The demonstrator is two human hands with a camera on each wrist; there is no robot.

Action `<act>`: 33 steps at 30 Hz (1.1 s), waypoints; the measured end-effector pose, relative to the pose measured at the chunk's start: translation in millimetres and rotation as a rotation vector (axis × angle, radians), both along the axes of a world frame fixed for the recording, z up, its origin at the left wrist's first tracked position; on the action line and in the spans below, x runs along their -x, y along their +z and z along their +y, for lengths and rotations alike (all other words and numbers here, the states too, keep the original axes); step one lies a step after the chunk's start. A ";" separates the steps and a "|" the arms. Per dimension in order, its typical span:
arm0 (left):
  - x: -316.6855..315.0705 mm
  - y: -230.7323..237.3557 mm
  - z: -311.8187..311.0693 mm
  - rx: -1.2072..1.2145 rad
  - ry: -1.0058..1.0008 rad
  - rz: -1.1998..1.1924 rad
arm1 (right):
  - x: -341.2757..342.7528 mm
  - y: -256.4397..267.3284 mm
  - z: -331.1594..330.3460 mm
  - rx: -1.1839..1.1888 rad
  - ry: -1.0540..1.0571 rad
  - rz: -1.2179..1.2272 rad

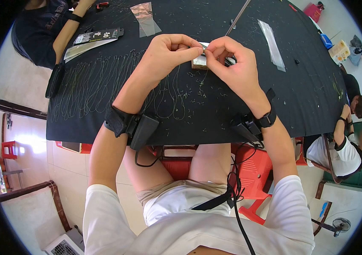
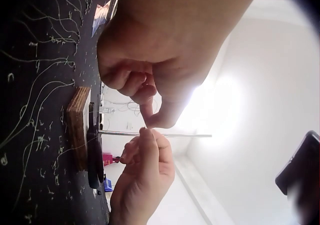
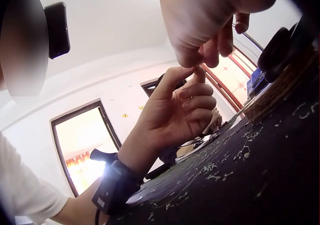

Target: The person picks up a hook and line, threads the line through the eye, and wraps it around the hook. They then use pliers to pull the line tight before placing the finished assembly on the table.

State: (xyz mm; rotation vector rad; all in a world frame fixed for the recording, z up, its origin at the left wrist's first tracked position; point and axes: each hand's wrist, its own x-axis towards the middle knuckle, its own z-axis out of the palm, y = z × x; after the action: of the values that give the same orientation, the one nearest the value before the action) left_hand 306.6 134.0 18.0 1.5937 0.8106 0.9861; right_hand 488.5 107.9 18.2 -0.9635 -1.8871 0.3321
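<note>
My left hand [image 1: 162,55] and right hand [image 1: 237,63] meet fingertip to fingertip above the table, each with thumb and forefinger pinched together. Between the tips is a bit of thin thread [image 1: 205,73], which trails below them; I cannot tell what else they pinch. Beneath the hands lies a small wooden block [image 2: 78,127] with a dark flat piece on top, partly hidden in the head view. A slender metal rod [image 1: 238,18] rises beside the hands. In the right wrist view, the left hand's [image 3: 175,112] other fingers are curled in.
Many looped threads [image 1: 91,85] lie in a row on the black tablecloth [image 1: 181,135], left of the hands, with thread scraps scattered about. Clear plastic packets [image 1: 271,44] and a labelled package [image 1: 98,37] lie farther off. Other people sit at the left and right edges.
</note>
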 end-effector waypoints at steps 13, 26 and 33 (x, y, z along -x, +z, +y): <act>0.1 0.2 -0.6 0.259 -0.067 -0.025 | 0.4 4.0 -3.1 -0.146 -0.038 -0.146; 0.7 -1.8 0.9 0.114 -0.038 -0.046 | -0.2 2.6 -3.2 0.059 0.039 0.120; 0.6 0.4 0.0 0.029 -0.044 -0.088 | -1.8 -0.9 -0.7 0.279 0.103 0.233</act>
State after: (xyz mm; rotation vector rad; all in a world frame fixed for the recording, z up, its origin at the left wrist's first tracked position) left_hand 306.0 134.0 18.4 1.5260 0.7234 1.0013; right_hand 490.3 107.2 17.3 -0.9645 -1.7068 0.7528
